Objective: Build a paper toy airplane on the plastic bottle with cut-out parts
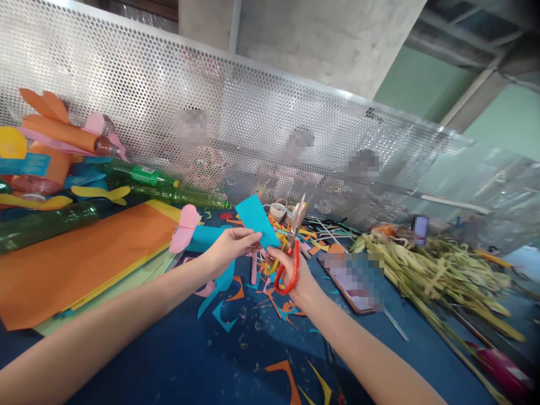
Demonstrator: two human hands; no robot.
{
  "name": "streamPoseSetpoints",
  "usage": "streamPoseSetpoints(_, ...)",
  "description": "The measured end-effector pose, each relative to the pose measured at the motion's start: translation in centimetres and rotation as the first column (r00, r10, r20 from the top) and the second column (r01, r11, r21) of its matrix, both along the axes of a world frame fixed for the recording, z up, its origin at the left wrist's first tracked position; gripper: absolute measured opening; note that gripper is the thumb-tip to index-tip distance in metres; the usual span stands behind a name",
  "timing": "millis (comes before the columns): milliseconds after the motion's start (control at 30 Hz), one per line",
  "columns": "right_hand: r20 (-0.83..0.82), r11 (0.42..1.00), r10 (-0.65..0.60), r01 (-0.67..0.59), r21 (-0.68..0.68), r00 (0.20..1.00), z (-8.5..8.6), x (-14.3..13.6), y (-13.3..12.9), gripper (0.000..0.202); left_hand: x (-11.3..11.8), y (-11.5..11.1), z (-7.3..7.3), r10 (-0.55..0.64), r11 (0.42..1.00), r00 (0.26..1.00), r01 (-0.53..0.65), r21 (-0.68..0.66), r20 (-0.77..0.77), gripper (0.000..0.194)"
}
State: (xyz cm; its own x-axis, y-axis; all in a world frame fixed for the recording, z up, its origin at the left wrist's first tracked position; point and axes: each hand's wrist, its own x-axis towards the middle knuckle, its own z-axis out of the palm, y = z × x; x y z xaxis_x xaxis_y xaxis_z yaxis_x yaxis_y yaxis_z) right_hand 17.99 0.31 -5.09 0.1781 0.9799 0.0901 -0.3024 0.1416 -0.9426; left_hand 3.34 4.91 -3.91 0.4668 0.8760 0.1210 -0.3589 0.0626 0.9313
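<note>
Hands (228,247) (304,284) hold scissors (296,225) and the edge of blue paper (255,218) near a phone (348,283).

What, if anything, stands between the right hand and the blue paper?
Nothing visible does: the right hand seems to touch the blue paper at its lower end, and the left hand holds it. The red-handled scissors, in the right hand, are beside it.

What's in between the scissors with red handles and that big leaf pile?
In the head view, a phone, an orange scrap and a thin pale strip lie between the scissors in the right hand and the leaf pile.
</note>
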Motion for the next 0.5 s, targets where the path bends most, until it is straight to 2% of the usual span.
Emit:
streamPoseSetpoints(133, 0.075, 0.998, 0.056, -0.058, 0.022, 0.996, -0.2, -0.06, -0.16, 0.015, -0.11, 0.12, 0.17, -0.036, 0.998, 0.998, 0.039, -0.053, 0.043, 0.02)
streamPoseSetpoints(267, 0.106, 0.998, 0.048, -0.051, 0.027, 0.993, -0.04, 0.21, -0.08, 0.014, -0.24, 0.68, 0.07, -0.083, 0.992, 0.991, 0.092, -0.09, 0.102, 0.023)
streamPoseSetpoints(367, 0.124, 0.999, 0.03, -0.034, 0.028, 0.992, -0.2, 0.4, 0.02, 0.016, -0.24, 0.74, 0.01, -0.075, 0.99, 0.99, 0.087, -0.106, 0.119, 0.023)
streamPoseSetpoints(500, 0.156, 0.999, 0.014, -0.02, 0.039, 0.988, -0.68, 0.48, 0.22, 0.021, -0.16, 0.24, 0.09, -0.032, 0.998, 0.999, 0.034, -0.052, 0.038, 0.015)
